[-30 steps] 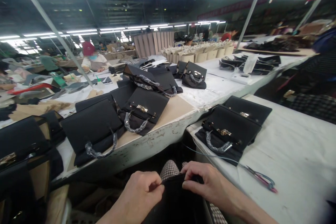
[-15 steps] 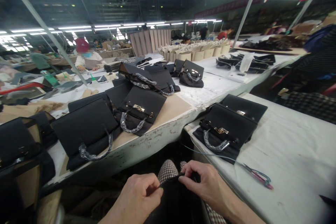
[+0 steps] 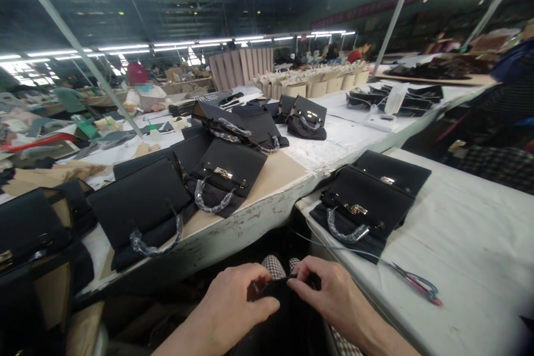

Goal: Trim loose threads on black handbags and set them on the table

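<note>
Both of my hands pinch the top edge of a black leather piece (image 3: 287,317) that rests on my lap at the bottom of the view. My left hand (image 3: 237,306) curls over its left side, fingers closed. My right hand (image 3: 329,295) grips its right side with thumb and fingers pressed together. What lies under the piece is hidden apart from my checked trousers (image 3: 273,264). A finished black handbag (image 3: 367,208) with a gold clasp and a wrapped handle lies on the white table just beyond my right hand.
Several black handbags (image 3: 221,175) lie along the worn white workbench (image 3: 250,222) ahead. A thin cord with scissors (image 3: 417,283) crosses the white table (image 3: 479,250) at right. Tan bags stand in a row farther back. Other people work in the distance at left.
My left hand has slid right over the black piece, closer to my right hand. The view has shifted slightly.
</note>
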Demonstrator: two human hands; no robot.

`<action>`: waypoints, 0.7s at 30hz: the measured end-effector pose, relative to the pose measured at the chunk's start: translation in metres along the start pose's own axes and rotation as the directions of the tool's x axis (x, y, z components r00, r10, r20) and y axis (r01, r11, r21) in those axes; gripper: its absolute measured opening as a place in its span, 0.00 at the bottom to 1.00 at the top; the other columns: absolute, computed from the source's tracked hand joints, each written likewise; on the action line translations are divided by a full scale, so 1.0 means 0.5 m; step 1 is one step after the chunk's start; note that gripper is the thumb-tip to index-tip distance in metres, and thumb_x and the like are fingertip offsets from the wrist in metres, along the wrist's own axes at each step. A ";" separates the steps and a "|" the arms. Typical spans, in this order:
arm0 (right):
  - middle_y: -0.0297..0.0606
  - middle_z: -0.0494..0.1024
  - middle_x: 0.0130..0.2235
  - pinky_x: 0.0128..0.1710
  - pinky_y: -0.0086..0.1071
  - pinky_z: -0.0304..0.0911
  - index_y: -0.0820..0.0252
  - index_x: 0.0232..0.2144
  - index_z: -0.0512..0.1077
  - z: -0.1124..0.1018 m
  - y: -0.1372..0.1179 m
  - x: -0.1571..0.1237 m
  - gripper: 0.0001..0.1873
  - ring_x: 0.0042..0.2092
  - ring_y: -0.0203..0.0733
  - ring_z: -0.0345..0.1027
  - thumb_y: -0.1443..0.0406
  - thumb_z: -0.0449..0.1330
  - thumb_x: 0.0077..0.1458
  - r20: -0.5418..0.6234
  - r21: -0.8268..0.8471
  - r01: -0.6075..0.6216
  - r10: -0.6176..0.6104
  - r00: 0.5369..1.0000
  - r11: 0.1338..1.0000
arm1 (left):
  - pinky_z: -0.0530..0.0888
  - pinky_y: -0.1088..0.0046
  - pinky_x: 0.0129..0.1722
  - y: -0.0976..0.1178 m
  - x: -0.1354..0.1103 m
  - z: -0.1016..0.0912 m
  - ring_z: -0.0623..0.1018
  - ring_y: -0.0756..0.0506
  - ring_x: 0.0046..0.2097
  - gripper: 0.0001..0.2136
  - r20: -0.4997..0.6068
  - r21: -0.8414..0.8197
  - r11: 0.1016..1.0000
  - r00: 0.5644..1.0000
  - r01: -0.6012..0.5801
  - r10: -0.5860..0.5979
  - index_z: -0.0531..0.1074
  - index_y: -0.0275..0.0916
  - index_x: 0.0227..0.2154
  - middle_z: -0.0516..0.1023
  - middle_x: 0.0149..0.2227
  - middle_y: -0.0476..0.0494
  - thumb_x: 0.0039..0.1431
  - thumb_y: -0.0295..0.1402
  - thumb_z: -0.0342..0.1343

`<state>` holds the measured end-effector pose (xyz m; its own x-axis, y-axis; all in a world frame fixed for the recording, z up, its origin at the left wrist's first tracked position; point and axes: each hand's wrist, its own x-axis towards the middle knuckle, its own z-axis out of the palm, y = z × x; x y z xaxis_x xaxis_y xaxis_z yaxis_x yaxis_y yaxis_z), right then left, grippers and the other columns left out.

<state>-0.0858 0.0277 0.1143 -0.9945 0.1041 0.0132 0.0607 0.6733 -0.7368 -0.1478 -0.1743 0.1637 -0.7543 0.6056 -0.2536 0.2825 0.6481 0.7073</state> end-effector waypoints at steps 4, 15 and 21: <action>0.32 0.80 0.31 0.36 0.33 0.63 0.56 0.23 0.71 -0.003 0.000 0.000 0.09 0.34 0.43 0.73 0.61 0.62 0.54 -0.016 0.007 -0.008 0.008 1.000 1.000 | 0.61 0.75 0.28 0.003 0.018 0.008 0.72 0.48 0.28 0.09 -0.007 -0.024 1.000 1.000 0.004 -0.004 0.77 0.39 0.24 0.75 0.23 0.52 0.56 0.34 0.55; 0.30 0.80 0.31 0.35 0.32 0.62 0.57 0.23 0.70 -0.003 0.009 -0.004 0.09 0.34 0.40 0.73 0.63 0.63 0.54 0.014 0.074 0.003 -0.004 1.000 0.997 | 0.64 0.76 0.27 -0.014 0.027 0.033 0.69 0.50 0.27 0.03 0.039 -0.302 0.946 0.992 0.123 -0.116 0.72 0.36 0.26 0.73 0.24 0.53 0.51 0.31 0.58; 0.31 0.80 0.35 0.40 0.32 0.63 0.57 0.24 0.71 -0.016 0.010 -0.004 0.07 0.37 0.40 0.74 0.67 0.64 0.52 0.011 0.118 0.042 -0.044 0.999 0.992 | 0.61 0.76 0.26 -0.004 0.025 0.038 0.66 0.51 0.26 0.06 -0.011 -0.292 0.950 0.993 0.110 -0.118 0.69 0.37 0.22 0.69 0.21 0.54 0.50 0.30 0.58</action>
<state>-0.0828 0.0370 0.1159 -0.9971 0.0667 0.0379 0.0084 0.5860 -0.8103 -0.1466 -0.1594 0.1467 -0.7889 0.5198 -0.3279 0.0128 0.5474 0.8368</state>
